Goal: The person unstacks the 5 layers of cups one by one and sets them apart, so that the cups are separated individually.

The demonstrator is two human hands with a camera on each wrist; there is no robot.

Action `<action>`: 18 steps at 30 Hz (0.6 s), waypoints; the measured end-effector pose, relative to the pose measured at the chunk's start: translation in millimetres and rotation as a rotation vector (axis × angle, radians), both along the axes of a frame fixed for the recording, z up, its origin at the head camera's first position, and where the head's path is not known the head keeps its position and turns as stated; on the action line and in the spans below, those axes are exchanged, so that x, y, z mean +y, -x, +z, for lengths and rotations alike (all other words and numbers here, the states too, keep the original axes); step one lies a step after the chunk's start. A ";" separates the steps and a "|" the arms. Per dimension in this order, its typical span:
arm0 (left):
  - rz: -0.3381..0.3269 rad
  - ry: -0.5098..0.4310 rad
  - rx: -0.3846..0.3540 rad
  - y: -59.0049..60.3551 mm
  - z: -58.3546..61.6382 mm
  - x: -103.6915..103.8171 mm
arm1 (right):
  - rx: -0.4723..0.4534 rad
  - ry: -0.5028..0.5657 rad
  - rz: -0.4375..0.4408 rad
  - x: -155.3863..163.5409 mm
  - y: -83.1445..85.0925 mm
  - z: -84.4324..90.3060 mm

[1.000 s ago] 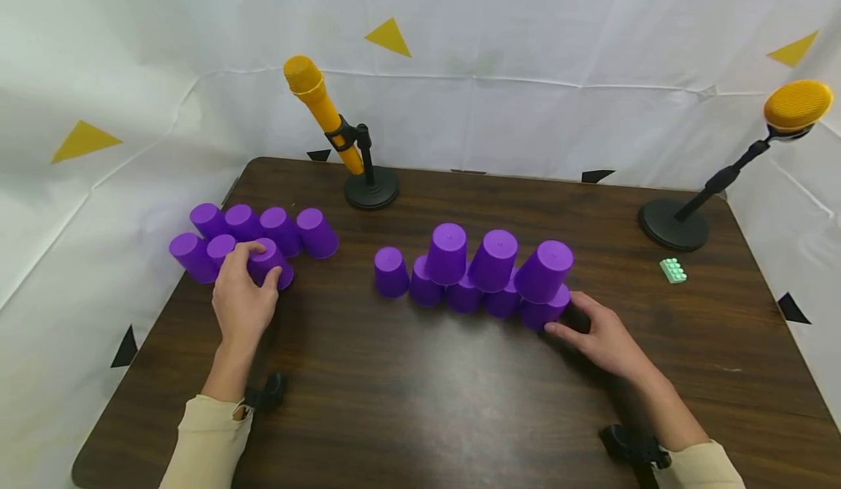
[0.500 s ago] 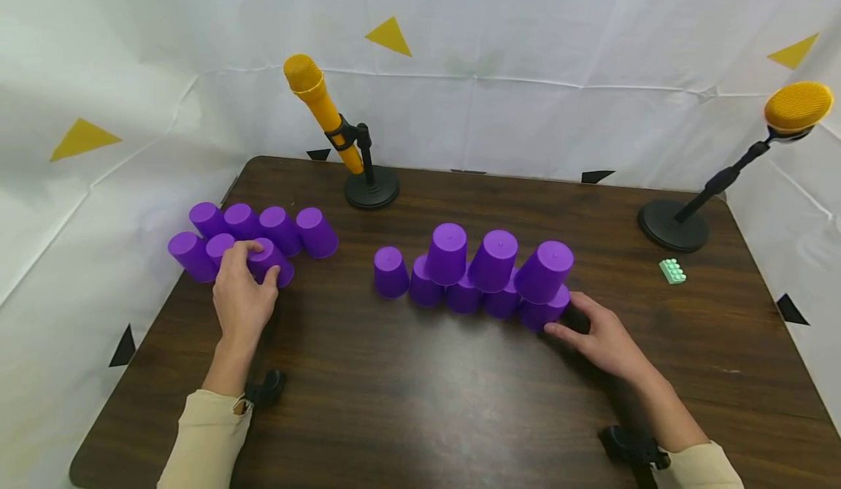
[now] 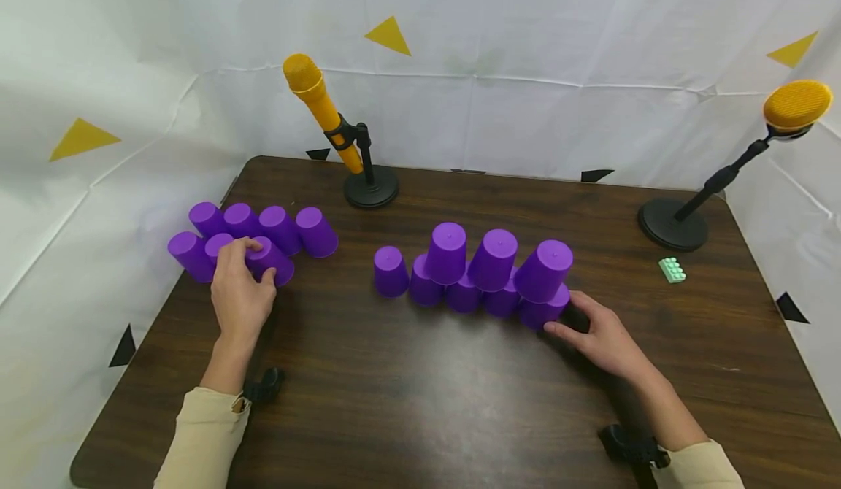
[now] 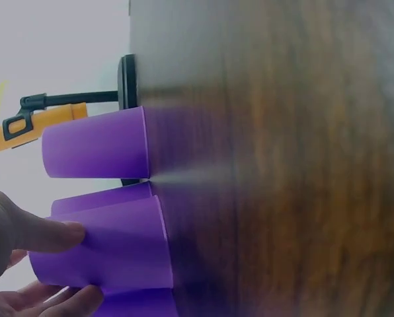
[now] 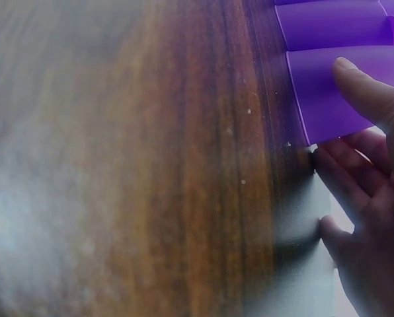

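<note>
In the head view my left hand [image 3: 239, 299] grips an upside-down purple cup [image 3: 272, 263] at the front right of the left cluster. The left wrist view shows my thumb and fingers on opposite sides of that cup [image 4: 124, 247], its rim at the tabletop. Farther right, my right hand [image 3: 607, 339] holds the rightmost bottom purple cup [image 3: 535, 316] between thumb and fingers. Three upper cups [image 3: 493, 259] bridge the bottom row, all upside down. The right wrist view has my thumb across the held cup [image 5: 322, 99], with fingers around its outer side.
One cup [image 3: 390, 272] ends the bottom row at the left, with none above it. A yellow microphone [image 3: 322, 106] on a stand and another yellow microphone [image 3: 797, 106] stand at the back. A mint toy brick [image 3: 673, 270] lies on the brown table [image 3: 420, 409].
My left hand and the cup it grips have shifted very slightly left. The right hand and the stacked cups have not visibly moved.
</note>
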State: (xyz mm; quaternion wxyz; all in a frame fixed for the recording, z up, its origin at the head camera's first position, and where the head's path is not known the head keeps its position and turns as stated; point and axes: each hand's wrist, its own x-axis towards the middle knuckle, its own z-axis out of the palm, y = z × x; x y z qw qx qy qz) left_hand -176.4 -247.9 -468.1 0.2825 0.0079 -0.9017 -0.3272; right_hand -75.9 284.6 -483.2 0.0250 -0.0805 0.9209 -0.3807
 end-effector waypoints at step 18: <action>-0.349 -0.137 0.267 -15.8 56.2 92.0 | 0.006 0.010 0.010 -0.3 0.6 0.4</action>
